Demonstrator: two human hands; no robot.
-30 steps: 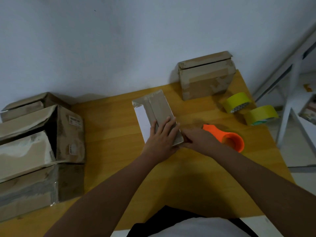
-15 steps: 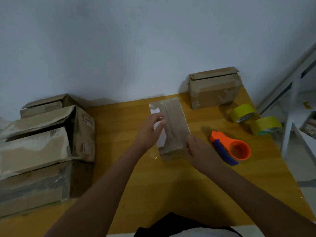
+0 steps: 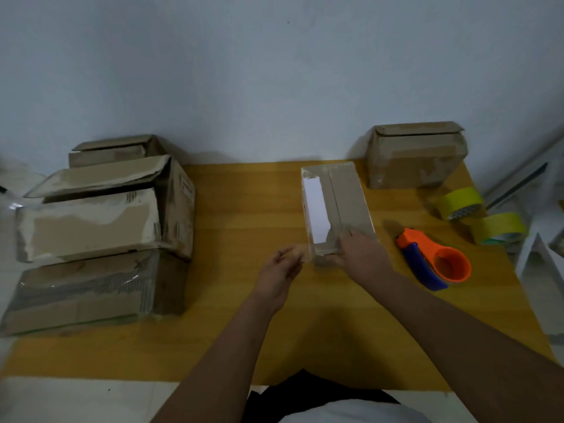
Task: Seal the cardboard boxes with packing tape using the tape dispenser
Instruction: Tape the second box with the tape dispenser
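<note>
The long box lay mid-table. The right hand gripped its near end; the left hand hovered at eight o'clock, fingers loosely curled. The tape dispenser sat at four o'clock.
</note>
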